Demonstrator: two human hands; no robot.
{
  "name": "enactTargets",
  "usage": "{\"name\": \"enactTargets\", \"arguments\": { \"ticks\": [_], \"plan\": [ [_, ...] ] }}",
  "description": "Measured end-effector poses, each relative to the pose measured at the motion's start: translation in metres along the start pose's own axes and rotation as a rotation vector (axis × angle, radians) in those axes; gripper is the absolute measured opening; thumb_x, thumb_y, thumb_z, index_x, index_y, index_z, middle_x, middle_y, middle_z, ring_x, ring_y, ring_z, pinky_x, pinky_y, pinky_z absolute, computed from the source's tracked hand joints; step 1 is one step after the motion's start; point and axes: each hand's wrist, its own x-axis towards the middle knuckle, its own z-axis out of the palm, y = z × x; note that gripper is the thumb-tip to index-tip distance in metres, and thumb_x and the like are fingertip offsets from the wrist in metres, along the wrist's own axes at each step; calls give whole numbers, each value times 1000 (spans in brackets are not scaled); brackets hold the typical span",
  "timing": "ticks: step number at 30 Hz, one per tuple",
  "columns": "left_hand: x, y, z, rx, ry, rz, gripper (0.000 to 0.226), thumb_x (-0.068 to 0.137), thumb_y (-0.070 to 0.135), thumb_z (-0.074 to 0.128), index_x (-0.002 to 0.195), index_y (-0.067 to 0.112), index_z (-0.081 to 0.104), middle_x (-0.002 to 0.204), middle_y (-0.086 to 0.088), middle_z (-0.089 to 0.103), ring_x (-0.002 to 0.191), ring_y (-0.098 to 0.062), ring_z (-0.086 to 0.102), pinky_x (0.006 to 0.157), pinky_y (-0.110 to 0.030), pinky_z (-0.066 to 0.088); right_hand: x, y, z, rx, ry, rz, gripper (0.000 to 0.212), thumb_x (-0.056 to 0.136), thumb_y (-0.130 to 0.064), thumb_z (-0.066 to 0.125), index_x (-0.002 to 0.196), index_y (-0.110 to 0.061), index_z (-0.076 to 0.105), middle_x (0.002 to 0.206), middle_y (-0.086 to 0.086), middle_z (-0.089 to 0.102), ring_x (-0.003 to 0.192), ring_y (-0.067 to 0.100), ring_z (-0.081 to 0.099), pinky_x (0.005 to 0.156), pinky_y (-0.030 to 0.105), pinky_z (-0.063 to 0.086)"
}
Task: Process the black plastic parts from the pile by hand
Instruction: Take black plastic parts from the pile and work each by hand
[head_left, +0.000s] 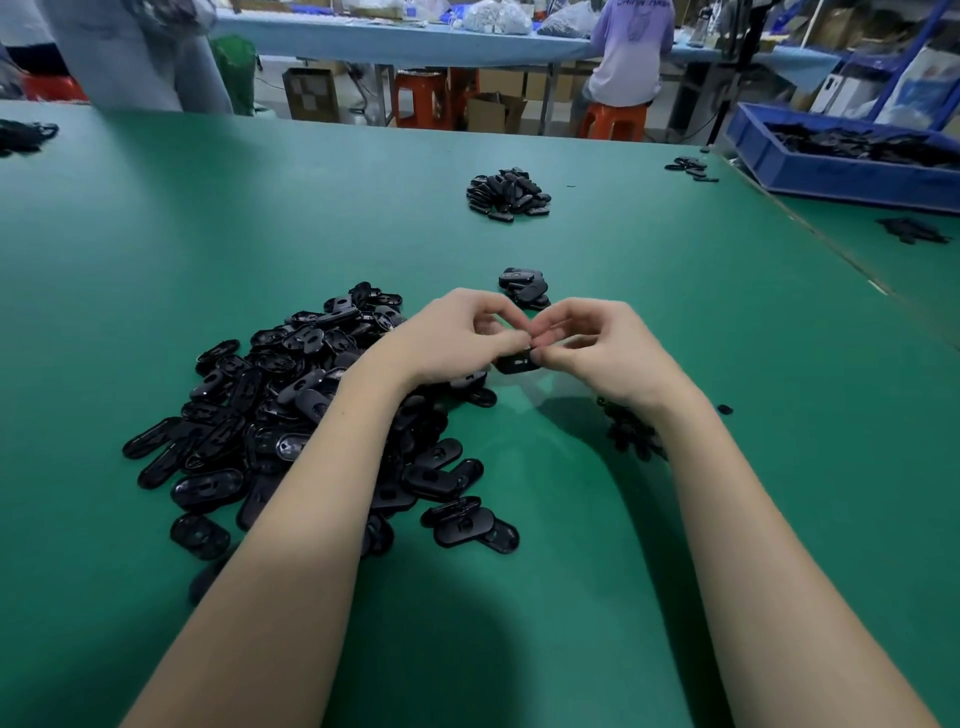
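Note:
A big pile of black oval plastic parts (291, 410) lies on the green table (260, 218), left of centre. Just above the table, between my two hands, is one black plastic part (517, 361). My left hand (457, 338) pinches its left end and my right hand (597, 348) pinches its right end, fingers curled. A small heap of black parts (524, 287) sits just beyond my hands. A few small black bits (631, 431) lie under my right wrist, partly hidden by the forearm.
Another heap of black parts (509, 195) lies farther back. A blue crate (831, 166) of black pieces stands at the far right, loose parts (691, 167) near it. People stand and sit beyond the table's far edge, with orange stools and cardboard boxes.

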Motion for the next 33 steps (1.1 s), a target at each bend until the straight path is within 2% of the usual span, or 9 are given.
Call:
{"name": "enactTargets", "arguments": {
  "ticks": [2, 4, 6, 10, 15, 22, 26, 29, 33],
  "plan": [
    [1, 2, 5, -38, -25, 5, 11, 92, 25, 68, 100, 31, 71, 86, 7, 75, 68, -14, 62, 63, -29, 49, 0, 2, -6, 11, 18, 9, 20, 85, -7, 78, 91, -26, 74, 89, -4, 75, 76, 11, 68, 73, 24, 51],
    [3, 1, 9, -18, 9, 12, 16, 91, 20, 68, 102, 31, 71, 87, 8, 76, 73, -10, 64, 71, -27, 51, 1, 6, -13, -53, 64, 21, 16, 86, -13, 76, 90, -29, 74, 87, -9, 74, 72, 6, 67, 67, 20, 49],
    [4, 0, 11, 3, 42, 15, 22, 92, 16, 65, 104, 34, 71, 85, 10, 73, 74, -5, 62, 76, -26, 51, 3, 12, -23, -251, 143, 62, 11, 87, -21, 72, 87, -32, 73, 85, -15, 73, 76, 5, 67, 71, 22, 50],
    [3, 2, 12, 47, 55, 12, 28, 97, 19, 58, 106, 43, 71, 96, 9, 68, 76, -11, 60, 69, -21, 47, -2, 25, -44, -559, 186, 214, 13, 86, -29, 67, 79, -38, 71, 83, -23, 69, 88, 12, 64, 82, 30, 51],
    [3, 3, 14, -24, 97, -18, 21, 96, 17, 60, 103, 32, 73, 103, 3, 70, 78, -19, 73, 52, -10, 41, -4, 26, -44, -616, 134, 266, 8, 86, -38, 70, 91, -43, 74, 89, -23, 69, 94, 12, 62, 78, 29, 44],
    [4, 2, 13, -86, 123, -41, 24, 87, 7, 67, 106, 21, 72, 105, 5, 73, 78, -18, 76, 61, -8, 46, -3, 23, -29, -673, 184, 254, 6, 86, -30, 70, 84, -35, 73, 84, -20, 68, 94, 15, 64, 75, 27, 41],
    [4, 0, 14, -121, 124, -47, 22, 85, 5, 71, 100, 21, 66, 94, 3, 76, 70, -15, 75, 62, -18, 50, -1, 23, -30, -477, 175, 201, 7, 85, -30, 73, 79, -32, 72, 78, -21, 69, 80, 4, 63, 72, 24, 49],
    [5, -2, 14, -103, 128, -45, 23, 82, 14, 79, 96, 21, 63, 89, 1, 75, 69, -15, 73, 50, -13, 44, -1, 19, -27, -204, 132, 161, 5, 85, -27, 75, 85, -32, 76, 72, -17, 71, 60, -5, 56, 62, 16, 43],
    [6, -3, 14, -65, 120, -10, 25, 80, 21, 83, 95, 24, 63, 88, 2, 75, 62, -5, 65, 52, -16, 42, -1, 14, -21, -78, 86, 141, 10, 88, -23, 76, 91, -31, 81, 83, -11, 77, 69, -2, 61, 69, 18, 49]
  ]
}}
